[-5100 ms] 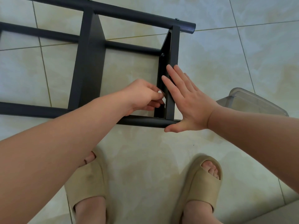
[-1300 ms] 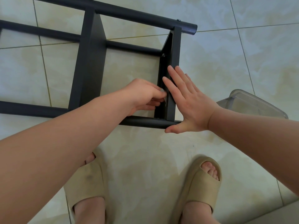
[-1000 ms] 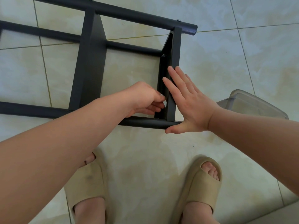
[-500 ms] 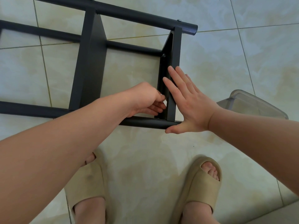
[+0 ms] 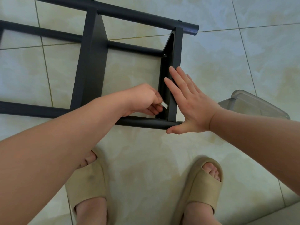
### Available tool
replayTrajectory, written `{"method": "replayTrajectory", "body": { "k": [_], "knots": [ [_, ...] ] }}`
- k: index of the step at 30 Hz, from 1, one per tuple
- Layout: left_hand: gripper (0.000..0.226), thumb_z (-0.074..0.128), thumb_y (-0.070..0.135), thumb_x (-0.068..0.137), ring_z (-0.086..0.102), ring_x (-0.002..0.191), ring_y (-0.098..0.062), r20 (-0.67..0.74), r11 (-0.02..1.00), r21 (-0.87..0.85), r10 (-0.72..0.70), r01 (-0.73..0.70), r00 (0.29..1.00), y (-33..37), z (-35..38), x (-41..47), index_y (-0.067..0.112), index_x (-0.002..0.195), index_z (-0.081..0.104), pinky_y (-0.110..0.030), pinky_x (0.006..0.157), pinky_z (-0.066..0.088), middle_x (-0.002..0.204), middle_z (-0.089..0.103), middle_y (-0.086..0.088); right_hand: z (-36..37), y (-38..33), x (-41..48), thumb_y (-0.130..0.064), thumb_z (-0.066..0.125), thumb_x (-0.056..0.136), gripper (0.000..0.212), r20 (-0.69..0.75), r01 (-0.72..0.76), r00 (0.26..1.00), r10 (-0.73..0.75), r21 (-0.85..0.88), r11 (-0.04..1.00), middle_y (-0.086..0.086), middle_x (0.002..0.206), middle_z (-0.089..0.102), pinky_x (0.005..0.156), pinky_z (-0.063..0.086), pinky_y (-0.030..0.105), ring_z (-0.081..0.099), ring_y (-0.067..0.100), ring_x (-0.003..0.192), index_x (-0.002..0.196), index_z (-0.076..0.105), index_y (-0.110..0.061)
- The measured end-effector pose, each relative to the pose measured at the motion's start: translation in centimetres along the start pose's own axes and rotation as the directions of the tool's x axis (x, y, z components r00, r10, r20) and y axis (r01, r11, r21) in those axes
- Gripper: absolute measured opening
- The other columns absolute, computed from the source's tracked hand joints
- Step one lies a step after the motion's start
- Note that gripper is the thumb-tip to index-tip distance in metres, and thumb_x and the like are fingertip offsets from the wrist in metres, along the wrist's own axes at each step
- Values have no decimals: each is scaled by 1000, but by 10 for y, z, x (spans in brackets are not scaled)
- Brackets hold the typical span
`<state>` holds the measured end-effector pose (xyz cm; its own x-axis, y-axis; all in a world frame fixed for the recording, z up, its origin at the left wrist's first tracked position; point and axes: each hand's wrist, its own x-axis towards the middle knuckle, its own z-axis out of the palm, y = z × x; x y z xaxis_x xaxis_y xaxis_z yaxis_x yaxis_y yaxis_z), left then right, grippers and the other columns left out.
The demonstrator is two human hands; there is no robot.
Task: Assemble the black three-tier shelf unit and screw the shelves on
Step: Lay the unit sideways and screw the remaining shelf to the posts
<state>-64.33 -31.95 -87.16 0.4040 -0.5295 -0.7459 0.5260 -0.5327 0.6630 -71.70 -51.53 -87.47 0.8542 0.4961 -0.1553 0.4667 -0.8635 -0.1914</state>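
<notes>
Left hand (image 5: 144, 99) grip closed, fingertips pinching a small silvery tool (image 5: 165, 105) at the inner side of the end shelf (image 5: 177, 49). Right hand (image 5: 193, 108) flat, fingers straight, pressed on that shelf's outer face. Shelf unit (image 5: 90, 62), matte black with round tubes and flat panels, lies on its side on the glossy tile floor (image 5: 146, 159). Clear plastic box (image 5: 259, 104) near the right wrist. Versus half a second ago: tool tip now exposed, right hand unmoved.

The black shelf unit (image 5: 90, 62) lies sideways on the floor (image 5: 243, 62). The left hand (image 5: 144, 98) pinches a silvery tool (image 5: 164, 105) beside its end shelf (image 5: 176, 51); the right hand (image 5: 190, 108) lies flat against that shelf.
</notes>
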Motion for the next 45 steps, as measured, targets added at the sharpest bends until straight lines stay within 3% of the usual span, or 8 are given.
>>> {"method": "replayTrajectory", "body": {
  "k": [8,18,24,30,34,37,42,45],
  "knots": [
    [23,49,5,102,65,78,-17,53,991,124,37,-44,998,-2,-7,-5,12,84,61,-33,87,55,80,69,-4,0,0,0,-96,28,76,128,18,-8,1000,8,-7,1000,23,166,-4,123,13,60,-8,39,154,159,5,-2],
    [20,56,7,98,68,75,-6,135,966,246,44,-76,990,-8,-13,-7,16,85,68,-24,81,56,76,73,4,-1,-1,0,-96,29,76,128,23,-12,1000,12,-1,1000,23,166,-4,123,13,60,-8,39,154,159,5,-2],
    [19,59,7,97,66,80,-12,162,953,290,44,-90,986,-9,-11,-6,17,84,70,-33,89,54,77,73,6,-2,-1,0,-96,29,76,127,35,-15,999,15,3,1000,23,166,-5,123,13,60,-9,39,154,159,4,-3],
    [18,61,11,96,56,69,-11,170,926,362,48,-108,984,-8,-10,-6,18,82,69,-29,75,47,72,64,3,-1,-1,0,-96,28,76,127,40,-17,999,17,1,1000,23,167,-5,124,12,59,-9,38,154,159,4,-3],
    [15,63,14,95,56,71,-14,167,914,396,27,-92,986,-6,-10,-8,18,83,70,-29,75,46,73,63,2,-1,-1,0,-97,28,76,128,43,-9,999,9,7,1000,23,166,-4,124,11,59,-9,38,154,159,5,-2],
    [14,64,20,94,59,76,-14,108,874,480,25,-75,994,-3,-5,-10,21,82,71,-30,74,46,79,67,2,-4,-2,0,-97,28,75,128,83,-15,996,15,-1,1000,22,167,-7,125,8,57,-11,37,154,159,4,-3],
    [19,53,18,98,64,99,-28,-189,603,779,-37,173,981,-9,-16,-23,12,108,68,-40,86,52,106,69,-9,-24,-9,3,-103,28,62,137,268,-99,958,104,-33,995,8,163,-31,126,-4,49,-30,25,150,161,-7,-14],
    [17,52,22,98,62,83,-22,-334,647,736,93,198,938,1,-33,-37,17,105,66,-36,69,52,92,66,-4,-49,-10,8,-104,29,56,136,357,-177,925,132,96,980,-3,165,-27,125,-5,40,-23,16,152,161,-4,-26]
  ]
}}
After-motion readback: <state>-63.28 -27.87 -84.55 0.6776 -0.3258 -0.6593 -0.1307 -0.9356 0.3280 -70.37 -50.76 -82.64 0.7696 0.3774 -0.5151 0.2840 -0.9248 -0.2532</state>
